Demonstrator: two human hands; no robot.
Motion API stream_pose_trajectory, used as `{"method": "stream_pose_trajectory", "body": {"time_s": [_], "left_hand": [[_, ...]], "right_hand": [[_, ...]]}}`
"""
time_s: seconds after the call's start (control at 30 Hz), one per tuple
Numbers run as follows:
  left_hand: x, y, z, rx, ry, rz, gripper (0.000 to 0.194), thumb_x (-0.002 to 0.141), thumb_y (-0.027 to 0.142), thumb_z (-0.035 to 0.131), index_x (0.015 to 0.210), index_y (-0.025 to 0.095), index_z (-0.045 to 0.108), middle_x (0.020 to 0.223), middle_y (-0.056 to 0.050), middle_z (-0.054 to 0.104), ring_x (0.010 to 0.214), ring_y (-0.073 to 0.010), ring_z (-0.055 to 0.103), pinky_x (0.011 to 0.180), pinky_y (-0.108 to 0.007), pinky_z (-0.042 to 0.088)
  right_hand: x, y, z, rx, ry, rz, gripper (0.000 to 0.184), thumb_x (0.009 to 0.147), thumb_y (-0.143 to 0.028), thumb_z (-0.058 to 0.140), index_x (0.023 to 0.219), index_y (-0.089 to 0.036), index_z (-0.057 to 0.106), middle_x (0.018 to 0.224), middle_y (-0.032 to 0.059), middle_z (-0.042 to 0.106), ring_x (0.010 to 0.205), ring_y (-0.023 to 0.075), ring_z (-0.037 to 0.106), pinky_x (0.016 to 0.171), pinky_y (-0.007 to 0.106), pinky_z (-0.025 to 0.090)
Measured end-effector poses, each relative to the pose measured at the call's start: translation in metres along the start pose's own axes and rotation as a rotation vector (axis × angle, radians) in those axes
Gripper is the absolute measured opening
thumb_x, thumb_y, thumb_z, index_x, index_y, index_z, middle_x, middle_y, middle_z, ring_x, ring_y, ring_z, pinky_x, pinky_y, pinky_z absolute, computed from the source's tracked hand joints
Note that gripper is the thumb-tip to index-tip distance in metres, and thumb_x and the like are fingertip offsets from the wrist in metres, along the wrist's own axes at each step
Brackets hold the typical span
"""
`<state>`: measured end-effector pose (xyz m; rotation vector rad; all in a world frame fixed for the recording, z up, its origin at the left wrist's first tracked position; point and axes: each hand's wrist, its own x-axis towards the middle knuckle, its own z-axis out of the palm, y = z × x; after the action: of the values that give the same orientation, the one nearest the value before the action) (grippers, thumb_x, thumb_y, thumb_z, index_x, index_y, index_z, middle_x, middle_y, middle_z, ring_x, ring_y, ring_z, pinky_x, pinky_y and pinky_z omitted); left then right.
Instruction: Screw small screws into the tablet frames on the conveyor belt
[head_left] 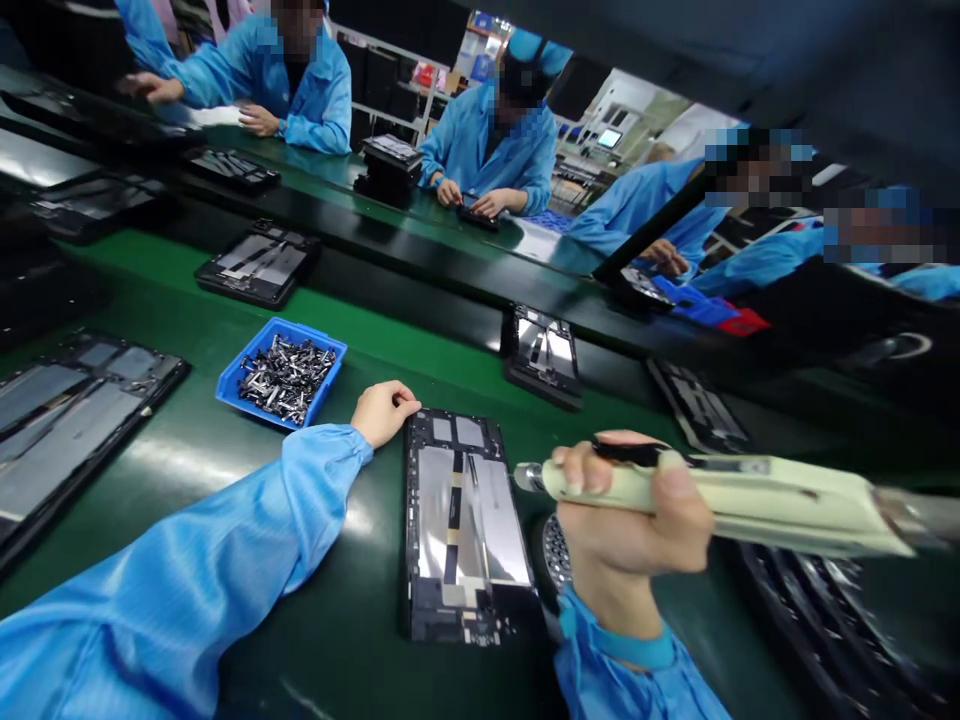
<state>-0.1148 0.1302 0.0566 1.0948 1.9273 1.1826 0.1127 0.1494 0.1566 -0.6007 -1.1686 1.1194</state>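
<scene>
An opened tablet [474,520] lies on the green bench in front of me, its silver battery, dark ribbon cable and circuit parts bare. My left hand [384,412] is closed at its upper left corner, fingertips pinched against the edge. In my right hand [630,505] is a pale green electric screwdriver [795,495], held nearly level with its tip pointing left, just off the tablet's right edge. Partly hidden behind my right wrist is a round metal piece with many holes [556,552]. A blue tray [226,385] full of small metal parts sits left of my left hand.
Other opened tablets stand around: a large one [67,420] at left, one [259,262] beyond the blue tray, another [544,355] farther right. Dark stacked pieces [832,610] lie at lower right. Across the line, several people in blue coats [495,150] work.
</scene>
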Motion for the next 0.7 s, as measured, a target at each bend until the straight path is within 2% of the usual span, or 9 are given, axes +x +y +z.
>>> {"method": "stream_pose_trajectory", "body": {"time_s": [0.1,0.2,0.33,0.5,0.7], "left_hand": [[0.003,0.001,-0.003,0.004,-0.042,-0.006,0.012,0.08,0.02,0.078,0.07,0.018,0.071,0.068,0.001,0.07,0.064,-0.0131,0.061,0.07,-0.025,0.049],[0.006,0.001,-0.004,-0.002,-0.091,-0.038,0.015,0.083,0.021,0.077,0.07,0.017,0.072,0.056,0.002,0.063,0.055,-0.0119,0.058,0.062,-0.023,0.047],[0.007,0.002,-0.002,-0.015,-0.114,-0.076,0.015,0.087,0.02,0.073,0.073,0.016,0.073,0.053,0.002,0.061,0.049,-0.0107,0.056,0.057,-0.022,0.047],[0.005,0.005,-0.001,-0.021,-0.121,-0.096,0.014,0.084,0.017,0.073,0.07,0.016,0.074,0.058,0.0,0.065,0.051,-0.0117,0.059,0.058,-0.022,0.048],[0.002,0.01,-0.003,-0.007,-0.127,-0.113,0.013,0.084,0.014,0.069,0.073,0.016,0.075,0.059,0.0,0.064,0.05,-0.0121,0.058,0.056,-0.022,0.046]], "right_hand": [[0.008,0.016,0.037,0.022,-0.054,0.04,0.039,0.078,-0.057,0.071,0.077,-0.018,0.067,0.042,-0.009,0.04,0.035,0.0116,0.046,0.046,0.029,0.047],[0.016,0.042,0.073,0.035,-0.042,0.088,0.04,0.075,-0.057,0.075,0.074,-0.018,0.067,0.04,-0.0099,0.041,0.034,0.0104,0.045,0.045,0.029,0.05],[0.022,0.074,0.104,0.036,-0.026,0.143,0.034,0.07,-0.05,0.077,0.069,-0.018,0.066,0.04,-0.0091,0.047,0.033,0.0089,0.044,0.042,0.027,0.049],[0.02,0.094,0.112,0.017,-0.039,0.168,0.033,0.071,-0.049,0.077,0.066,-0.019,0.064,0.039,-0.0087,0.047,0.034,0.0091,0.045,0.043,0.026,0.05],[0.018,0.1,0.11,-0.01,-0.055,0.16,0.034,0.074,-0.051,0.076,0.066,-0.02,0.063,0.038,-0.0094,0.046,0.035,0.0098,0.046,0.043,0.026,0.05]]}}
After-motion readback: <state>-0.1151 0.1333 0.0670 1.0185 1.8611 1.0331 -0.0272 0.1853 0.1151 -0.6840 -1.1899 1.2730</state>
